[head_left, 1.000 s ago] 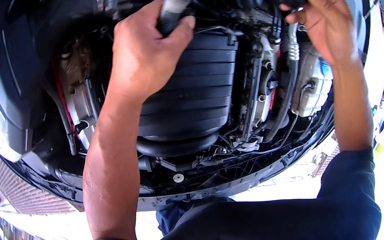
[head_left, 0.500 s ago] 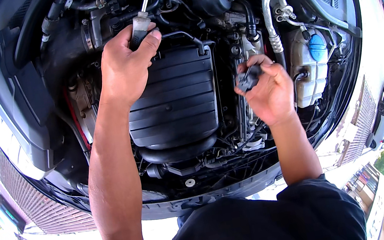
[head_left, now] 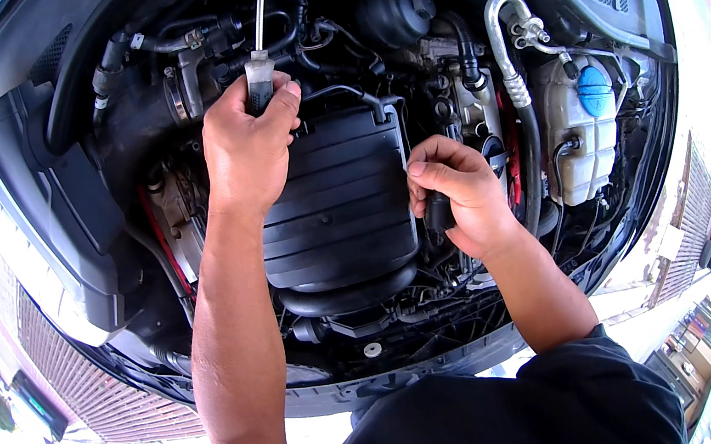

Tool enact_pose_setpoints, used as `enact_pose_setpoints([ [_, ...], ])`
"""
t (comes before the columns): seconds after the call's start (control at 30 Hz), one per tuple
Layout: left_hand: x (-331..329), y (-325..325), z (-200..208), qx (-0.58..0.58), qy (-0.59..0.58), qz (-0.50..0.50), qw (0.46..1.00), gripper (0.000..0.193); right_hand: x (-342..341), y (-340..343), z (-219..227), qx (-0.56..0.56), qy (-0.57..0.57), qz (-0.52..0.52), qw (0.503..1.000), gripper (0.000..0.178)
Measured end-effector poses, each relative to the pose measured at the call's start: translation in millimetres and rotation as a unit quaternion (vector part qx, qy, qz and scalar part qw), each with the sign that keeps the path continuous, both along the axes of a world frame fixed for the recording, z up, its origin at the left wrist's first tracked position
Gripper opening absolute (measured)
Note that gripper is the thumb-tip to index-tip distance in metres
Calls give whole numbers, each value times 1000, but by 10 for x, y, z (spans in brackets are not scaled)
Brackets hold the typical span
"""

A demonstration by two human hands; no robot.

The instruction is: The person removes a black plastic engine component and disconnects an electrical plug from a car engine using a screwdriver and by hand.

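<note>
My left hand (head_left: pixel 255 145) is closed round the handle of a screwdriver (head_left: pixel 260 79). Its metal shaft points up and away, over hoses at the back of the engine bay. Beneath that hand lies the ribbed black engine cover (head_left: pixel 328 194). My right hand (head_left: pixel 462 191) hovers at the cover's right edge with its fingers curled and thumb bent in. A dark cylindrical part (head_left: pixel 439 210) shows under the fingers, held against the palm; its exact kind is hidden. Just right of the knuckles, a round black piece (head_left: pixel 493 149) sits partly behind the hand.
A pale coolant tank (head_left: pixel 578 131) with a blue cap (head_left: pixel 595 91) stands at the right, beside a curved metal pipe (head_left: pixel 496 23). A black round housing (head_left: pixel 397 15) is at the back. The car's front edge (head_left: pixel 400 382) runs before my body.
My right hand has turned over and moved slightly left and down, carrying the dark part to the cover's edge. My left hand keeps its grip on the screwdriver; the view has shifted a little.
</note>
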State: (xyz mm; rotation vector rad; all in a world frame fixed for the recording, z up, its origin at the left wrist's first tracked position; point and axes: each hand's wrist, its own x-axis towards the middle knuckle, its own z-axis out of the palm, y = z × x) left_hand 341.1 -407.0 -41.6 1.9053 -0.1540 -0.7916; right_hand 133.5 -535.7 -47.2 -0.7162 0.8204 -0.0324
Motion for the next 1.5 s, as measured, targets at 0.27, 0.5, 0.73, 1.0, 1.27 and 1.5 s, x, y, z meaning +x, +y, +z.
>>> enact_pose_setpoints([
  [0.27, -1, -11, 53, 7, 0, 6, 1000, 24, 698, -362, 295, -389, 56, 129, 911, 20],
  [0.5, -3, -27, 37, -5, -11, 6, 1000, 22, 1535, -660, 95, -618, 37, 297, 727, 38],
  [0.73, -24, -5, -5, -41, -18, 41, 998, 21, 952, -446, 232, -183, 71, -29, 980, 22],
  [1.0, -342, 362, 88, -144, -17, 103, 984, 9, -412, 447, 812, 77, 54, -55, 994, 35],
  [1.27, -2524, 2211, 1290, -132, 157, 156, 966, 13, -1441, 1271, 1447, 29, 0, -7, 1000, 36],
  [1.5, -3693, 2844, 2435, -212, 139, 148, 956, 30, -2295, 2145, 2343, 92, -95, 2, 991, 31],
])
